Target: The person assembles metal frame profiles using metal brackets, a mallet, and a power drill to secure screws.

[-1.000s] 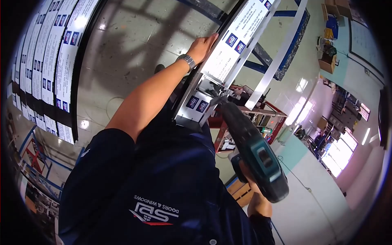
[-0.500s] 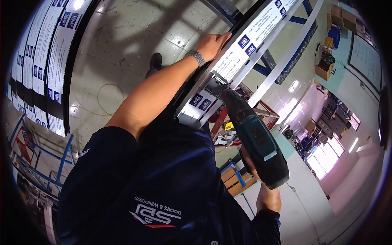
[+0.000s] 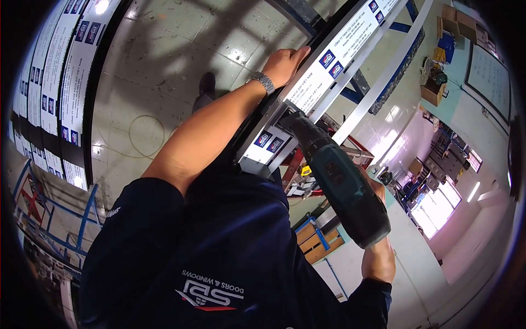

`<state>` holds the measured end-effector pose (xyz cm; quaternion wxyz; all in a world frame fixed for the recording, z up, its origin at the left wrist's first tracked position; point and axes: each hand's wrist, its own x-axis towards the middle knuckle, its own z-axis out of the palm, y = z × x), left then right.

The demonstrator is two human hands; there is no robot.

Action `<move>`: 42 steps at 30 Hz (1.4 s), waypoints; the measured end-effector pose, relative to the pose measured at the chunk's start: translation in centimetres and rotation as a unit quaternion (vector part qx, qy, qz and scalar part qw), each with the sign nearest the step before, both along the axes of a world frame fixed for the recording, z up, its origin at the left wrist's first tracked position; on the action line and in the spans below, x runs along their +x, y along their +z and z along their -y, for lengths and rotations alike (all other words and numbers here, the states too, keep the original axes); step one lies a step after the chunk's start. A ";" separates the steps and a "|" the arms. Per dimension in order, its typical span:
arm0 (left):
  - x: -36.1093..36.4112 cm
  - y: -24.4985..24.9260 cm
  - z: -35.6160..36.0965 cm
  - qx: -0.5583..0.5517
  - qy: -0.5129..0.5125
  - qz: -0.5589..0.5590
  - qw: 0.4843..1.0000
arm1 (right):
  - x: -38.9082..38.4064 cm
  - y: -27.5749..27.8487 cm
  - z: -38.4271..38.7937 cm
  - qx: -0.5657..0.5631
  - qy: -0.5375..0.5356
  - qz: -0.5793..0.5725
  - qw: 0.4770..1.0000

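Two hands at work: left hand laid loosely on the film-wrapped frame profile, fingers stretched along its dark edge, not clenched, wristwatch just behind them. Right hand clamped round the grip of the teal cordless drill, largely hidden behind the tool's body. Drill nose against the profile just below the left fingers, close to the wrist, with blue logo stickers beside it.

Glossy pale tiled floor; bright windows far right; blue metal rack lower left; cardboard boxes top right.
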<state>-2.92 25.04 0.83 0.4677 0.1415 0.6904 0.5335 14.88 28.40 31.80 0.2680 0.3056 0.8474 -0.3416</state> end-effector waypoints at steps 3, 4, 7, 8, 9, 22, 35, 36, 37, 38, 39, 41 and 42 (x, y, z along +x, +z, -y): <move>0.5 -0.3 -0.1 0.020 0.006 -0.086 0.996 | -2.2 0.3 -0.4 0.000 0.028 -0.006 1.000; 0.3 -0.9 -0.4 -0.001 -0.024 -0.040 0.999 | -2.8 0.3 -0.5 0.001 0.036 -0.013 0.999; 0.8 -0.8 0.0 0.045 -0.008 -0.100 0.994 | -3.7 0.1 -1.0 -0.005 0.050 -0.007 0.999; 0.8 -1.2 -0.3 0.055 0.003 -0.044 0.998 | -4.0 -0.1 -1.4 -0.009 0.058 0.001 0.998; 0.6 -1.0 -0.1 0.052 0.003 -0.043 0.998 | -4.2 -0.3 -1.7 -0.012 0.058 0.002 0.998; 0.7 -0.8 -0.3 0.010 0.004 -0.005 1.000 | -4.5 -0.8 -2.3 -0.048 0.032 0.046 0.997; 0.9 -0.8 -0.5 0.000 0.028 -0.014 1.000 | -4.8 -1.1 -2.8 -0.041 0.065 0.045 0.996; 0.9 -0.7 -0.5 0.005 0.031 -0.016 0.999 | -4.8 -1.1 -2.8 -0.042 0.063 0.047 0.996; 0.9 -0.6 -0.5 0.004 0.028 -0.014 1.000 | -4.7 -1.1 -2.9 -0.050 0.049 0.045 0.997; 0.7 -0.6 -0.4 0.001 0.021 -0.012 1.000 | -4.7 -1.2 -2.9 -0.058 0.035 0.041 0.997; 0.7 -0.6 -0.3 -0.002 0.014 -0.011 1.000 | -4.8 -1.2 -2.9 -0.060 0.030 0.043 0.997; 1.0 -1.0 -0.5 0.006 0.019 -0.020 1.000 | -4.7 -1.2 -3.1 -0.058 0.040 0.028 0.997; 1.1 -1.0 -0.4 0.011 0.024 -0.042 0.999 | -4.1 -1.3 -3.1 -0.057 0.011 0.054 0.997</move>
